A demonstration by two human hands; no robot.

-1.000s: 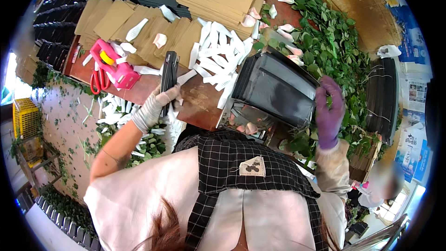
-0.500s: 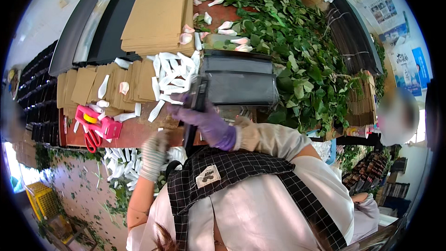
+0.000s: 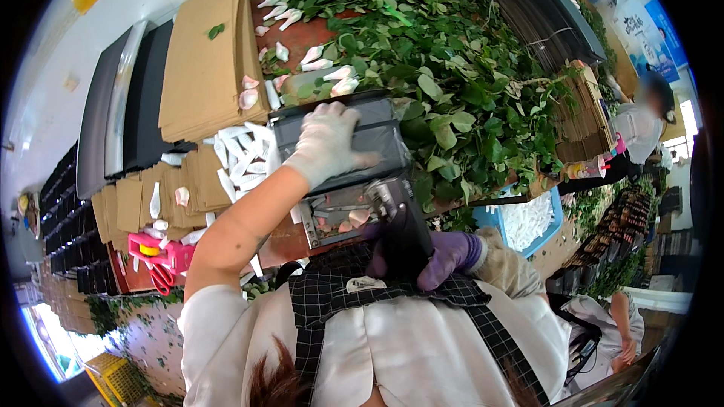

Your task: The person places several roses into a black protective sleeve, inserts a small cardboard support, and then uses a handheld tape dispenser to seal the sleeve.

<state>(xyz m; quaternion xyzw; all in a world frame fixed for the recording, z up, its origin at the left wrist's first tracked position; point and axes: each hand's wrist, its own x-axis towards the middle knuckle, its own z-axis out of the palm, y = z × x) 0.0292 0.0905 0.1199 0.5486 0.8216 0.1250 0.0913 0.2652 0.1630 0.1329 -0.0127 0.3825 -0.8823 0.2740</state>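
Observation:
My left hand (image 3: 328,147), in a white glove, lies on a stack of dark plastic-fronted sleeves (image 3: 381,143) on the table. Its thumb is stretched out and its fingers look spread, not gripping. Close to my body, my right hand (image 3: 451,258), in a purple glove, is closed round a black, boxy, sleeve-like thing (image 3: 405,234) with a shiny grey upper end; its exact kind I cannot make out. Left of it lies a metal-edged tray (image 3: 309,230) with pinkish petals. White slender net-like flower covers (image 3: 245,154) are heaped beside the sleeves.
Leafy green stems (image 3: 467,98) cover the table's right part. Cardboard sheets (image 3: 204,68) are piled at the far left, near a pink tape dispenser (image 3: 177,256) and red scissors (image 3: 161,279). A blue bin (image 3: 556,215) of white pieces stands at right, with other people beyond.
My left hand has gone from the table's front edge up onto the sleeve stack. My right hand has moved right and nearer my body with the black thing. The whole view has shifted.

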